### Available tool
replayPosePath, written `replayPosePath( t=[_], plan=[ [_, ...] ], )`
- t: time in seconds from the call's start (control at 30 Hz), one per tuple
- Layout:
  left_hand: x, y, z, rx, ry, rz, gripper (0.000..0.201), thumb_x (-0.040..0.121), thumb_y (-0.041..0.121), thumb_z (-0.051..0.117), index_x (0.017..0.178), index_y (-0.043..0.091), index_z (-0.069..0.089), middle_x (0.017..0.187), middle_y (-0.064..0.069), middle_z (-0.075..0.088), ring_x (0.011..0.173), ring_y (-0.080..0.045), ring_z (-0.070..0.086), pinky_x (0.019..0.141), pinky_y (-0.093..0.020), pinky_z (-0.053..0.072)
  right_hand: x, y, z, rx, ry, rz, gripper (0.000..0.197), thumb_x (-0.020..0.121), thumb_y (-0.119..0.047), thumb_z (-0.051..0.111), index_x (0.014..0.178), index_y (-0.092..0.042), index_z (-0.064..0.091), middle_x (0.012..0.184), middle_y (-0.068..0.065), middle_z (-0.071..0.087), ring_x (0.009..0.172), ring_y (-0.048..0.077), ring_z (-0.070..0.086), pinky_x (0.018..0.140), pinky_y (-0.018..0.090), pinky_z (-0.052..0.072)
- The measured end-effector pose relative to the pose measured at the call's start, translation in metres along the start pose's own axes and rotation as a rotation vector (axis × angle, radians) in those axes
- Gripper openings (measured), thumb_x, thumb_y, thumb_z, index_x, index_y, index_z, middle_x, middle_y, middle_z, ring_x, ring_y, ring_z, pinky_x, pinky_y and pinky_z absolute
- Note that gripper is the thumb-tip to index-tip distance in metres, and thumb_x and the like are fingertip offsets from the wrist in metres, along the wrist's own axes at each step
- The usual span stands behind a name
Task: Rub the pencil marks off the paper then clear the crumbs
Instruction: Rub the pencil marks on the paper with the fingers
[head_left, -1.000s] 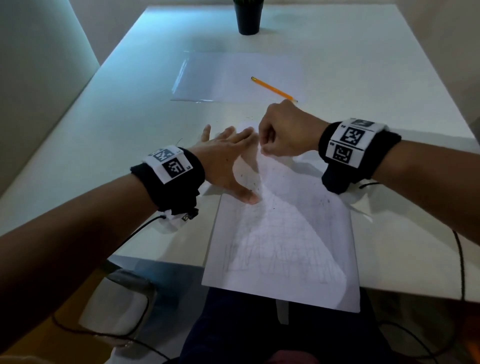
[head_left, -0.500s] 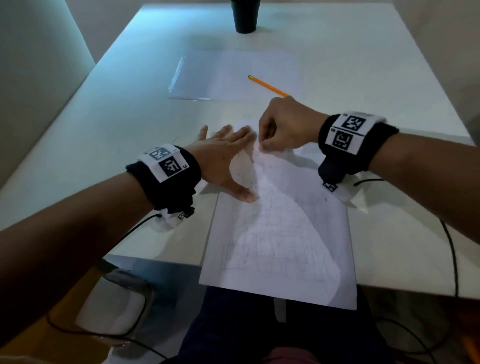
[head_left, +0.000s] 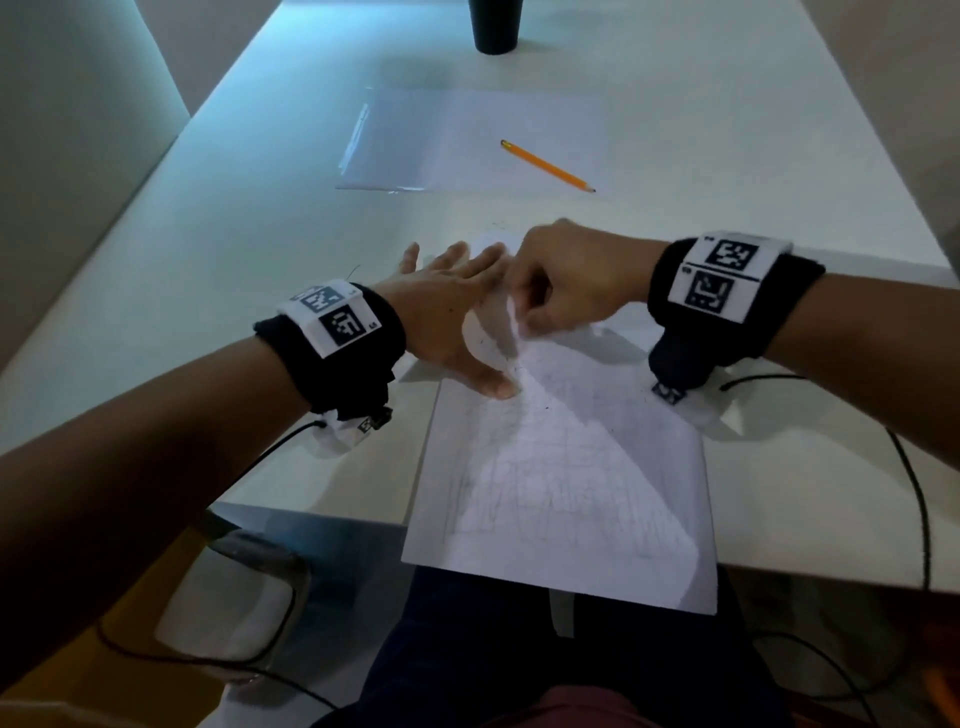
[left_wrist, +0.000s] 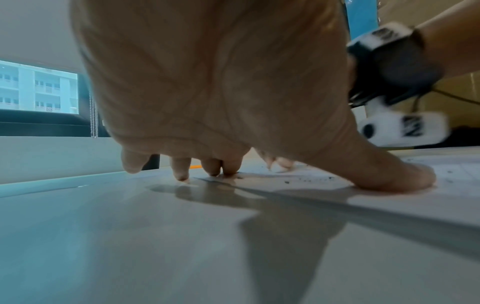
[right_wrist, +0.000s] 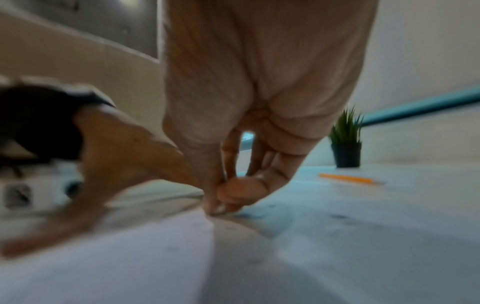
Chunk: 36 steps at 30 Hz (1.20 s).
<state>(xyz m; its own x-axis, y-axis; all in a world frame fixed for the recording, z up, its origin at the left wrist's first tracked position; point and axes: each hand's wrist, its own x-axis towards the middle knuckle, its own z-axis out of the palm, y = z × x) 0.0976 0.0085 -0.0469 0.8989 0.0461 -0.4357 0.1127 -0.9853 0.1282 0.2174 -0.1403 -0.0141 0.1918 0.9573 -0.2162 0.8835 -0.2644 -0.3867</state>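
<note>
Window (left_wrist: 39, 88) in left wrist view, potted plant (right_wrist: 346, 142) in right

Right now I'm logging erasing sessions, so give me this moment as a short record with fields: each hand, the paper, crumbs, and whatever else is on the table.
left hand: left hand spread flat, fingertips and thumb pressing the paper's far left part
right hand: right hand curled, fingertips pinched together at the sheet; blurred, the eraser itself not visible in the grip
paper: paper near the table's front edge, faint pencil marks remaining
crumbs: dark crumbs on the sheet near the left thumb
elsewhere: orange pencil; clear plastic sleeve; potted plant
</note>
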Motion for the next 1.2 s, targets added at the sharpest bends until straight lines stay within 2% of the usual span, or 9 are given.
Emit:
replayPosePath(
  t=[0.2, 0.33, 0.47, 0.57, 0.7, 0.83, 0.97, 1.13, 1.2],
  plan=[
    [-0.002, 0.003, -0.002, 0.011, -0.012, -0.013, 0.151, 0.037, 0.104, 0.047, 0.155, 0.034, -0.018, 0.163, 0.011, -0.02, 0.151, -0.024, -0.015, 0.116, -0.064, -0.011, -0.007, -0.005, 0.01, 0.011, 0.007, -0.071, 0.018, 0.076, -0.015, 0.075, 0.062, -0.017, 0.065, 0.061, -0.006, 0.064, 0.059, 0.007, 0.061, 0.059, 0.026, 0.051],
    [-0.003, 0.005, -0.004, 0.032, -0.018, -0.033, 0.149, 0.045, 0.099, 0.054, 0.154, 0.031, -0.02, 0.163, 0.01, -0.02, 0.152, -0.024, -0.014, 0.117, -0.064, -0.011, -0.005, 0.007, 0.003, 0.03, 0.079, 0.022, 0.017, 0.076, -0.016, 0.078, 0.063, -0.018, 0.068, 0.065, -0.005, 0.069, 0.063, 0.008, 0.065, 0.066, 0.037, 0.058],
    [-0.003, 0.007, -0.005, 0.041, -0.034, -0.031, 0.151, 0.04, 0.101, 0.049, 0.154, 0.031, -0.02, 0.163, 0.009, -0.021, 0.152, -0.026, -0.014, 0.116, -0.064, -0.011, -0.008, -0.004, 0.009, 0.026, -0.027, -0.056, 0.018, 0.075, -0.016, 0.077, 0.06, -0.019, 0.067, 0.061, -0.008, 0.067, 0.058, 0.006, 0.063, 0.06, 0.03, 0.056],
    [-0.002, 0.006, -0.005, 0.042, -0.03, -0.04, 0.149, 0.044, 0.099, 0.055, 0.154, 0.032, -0.021, 0.163, 0.011, -0.021, 0.152, -0.024, -0.015, 0.116, -0.063, -0.013, -0.006, 0.007, 0.001, 0.031, 0.068, 0.04, 0.022, 0.075, -0.017, 0.079, 0.058, -0.023, 0.066, 0.063, -0.007, 0.068, 0.061, 0.008, 0.064, 0.067, 0.038, 0.059],
    [-0.002, 0.007, -0.006, 0.036, -0.041, -0.043, 0.153, 0.035, 0.102, 0.047, 0.155, 0.032, -0.019, 0.163, 0.009, -0.021, 0.152, -0.025, -0.014, 0.115, -0.062, -0.013, -0.009, -0.011, 0.01, 0.017, -0.011, -0.068, 0.02, 0.075, -0.014, 0.076, 0.059, -0.019, 0.065, 0.06, -0.008, 0.066, 0.058, 0.008, 0.061, 0.059, 0.026, 0.052],
    [-0.001, 0.005, -0.004, 0.029, -0.038, -0.037, 0.151, 0.041, 0.101, 0.053, 0.154, 0.034, -0.021, 0.163, 0.01, -0.021, 0.151, -0.024, -0.016, 0.116, -0.063, -0.013, -0.005, 0.002, 0.003, 0.041, 0.066, 0.026, 0.017, 0.074, -0.016, 0.078, 0.061, -0.021, 0.069, 0.063, -0.007, 0.069, 0.061, 0.007, 0.064, 0.064, 0.033, 0.057],
    [-0.002, 0.008, -0.006, 0.035, -0.045, -0.045, 0.15, 0.041, 0.099, 0.055, 0.154, 0.035, -0.02, 0.163, 0.009, -0.022, 0.151, -0.026, -0.015, 0.114, -0.064, -0.012, -0.008, -0.016, 0.012, 0.006, -0.049, -0.083, 0.011, 0.075, -0.019, 0.077, 0.067, -0.017, 0.071, 0.065, -0.009, 0.068, 0.062, 0.008, 0.063, 0.06, 0.023, 0.051],
    [-0.002, 0.003, -0.005, 0.016, -0.033, -0.025, 0.149, 0.041, 0.102, 0.053, 0.153, 0.035, -0.021, 0.163, 0.012, -0.02, 0.152, -0.025, -0.014, 0.115, -0.065, -0.013, 0.01, 0.01, -0.009, 0.039, 0.105, 0.058, 0.011, 0.074, -0.013, 0.078, 0.065, -0.016, 0.073, 0.062, -0.004, 0.068, 0.058, 0.009, 0.062, 0.059, 0.029, 0.05],
    [-0.003, 0.005, -0.004, 0.005, -0.029, -0.021, 0.146, 0.04, 0.101, 0.052, 0.153, 0.04, -0.018, 0.164, 0.011, -0.018, 0.152, -0.026, -0.014, 0.115, -0.066, -0.013, 0.01, -0.001, -0.001, 0.017, 0.037, 0.001, 0.01, 0.074, -0.014, 0.079, 0.066, -0.016, 0.072, 0.063, -0.006, 0.067, 0.06, 0.01, 0.062, 0.058, 0.025, 0.05]
  ],
)
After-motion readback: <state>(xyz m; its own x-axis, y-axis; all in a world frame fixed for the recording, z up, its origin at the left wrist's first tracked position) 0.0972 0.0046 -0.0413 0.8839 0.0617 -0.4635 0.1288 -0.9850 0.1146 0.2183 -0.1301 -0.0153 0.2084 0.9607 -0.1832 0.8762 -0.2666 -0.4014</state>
